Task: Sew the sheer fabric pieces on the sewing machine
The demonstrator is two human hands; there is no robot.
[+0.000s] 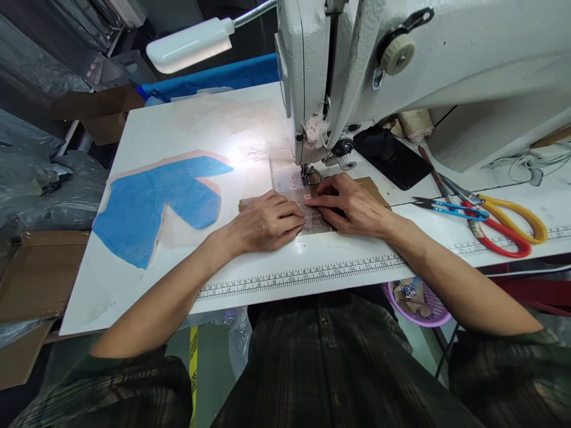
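A white sewing machine [401, 65] stands over a white table [178, 128]. Under its presser foot [311, 175] lies a brown piece of fabric [372, 189] with a clear template or ruler [285, 177] on top. My left hand [265, 223] rests on the brown piece left of the needle, fingers curled and pressed together onto it. My right hand [352, 205] lies on the piece to the right, fingers stretched leftward and touching the left fingertips on the clear strip.
A blue fabric cutout [151, 208] on pale backing lies at left. Blue thread snips [450, 208], red scissors [499, 235] and yellow scissors [521, 217] lie at right. A black phone [395, 160] sits behind. A lamp [191, 44] shines down. A purple basket [419, 303] hangs below.
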